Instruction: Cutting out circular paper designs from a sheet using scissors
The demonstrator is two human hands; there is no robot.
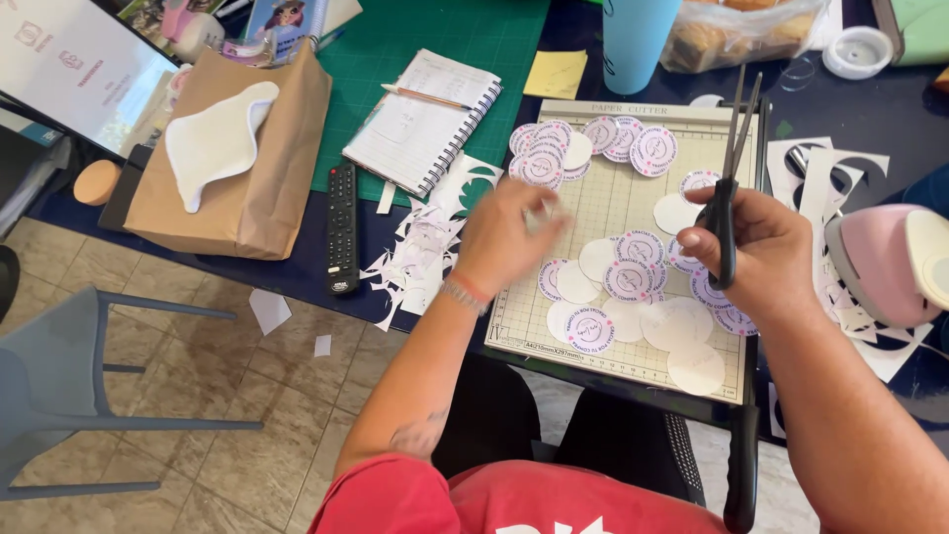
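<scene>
My right hand (766, 247) grips a pair of black scissors (730, 178) by the handles, fingers closed through the loops; the blades are slightly parted and point away from me, the long axis running near to far, just tilted right at the tips. My left hand (504, 237) hovers over the left edge of the paper cutter board (623, 203), fingers curled around a small white scrap (539, 220) that is blurred, so I cannot tell exactly how it is pinched. The gridded cutter board lies on the dark worktop (306, 272) between my hands, strewn with round white stickers (628, 280) edged in purple print, some face up, some showing blank backs; a second cluster (554, 148) sits at its far left corner. Left of the board lies a heap of white paper offcuts (420, 259), then a black remote control (342, 227) lying near to far. Farther off rest a spiral notebook (423, 124) with a pencil on it, a green cutting mat (435, 30) and a yellow sticky note (556, 74). At the far left a brown paper bag (257, 168) carries a white curved cutout (213, 138). A pink device (885, 262) sits at the right edge.
</scene>
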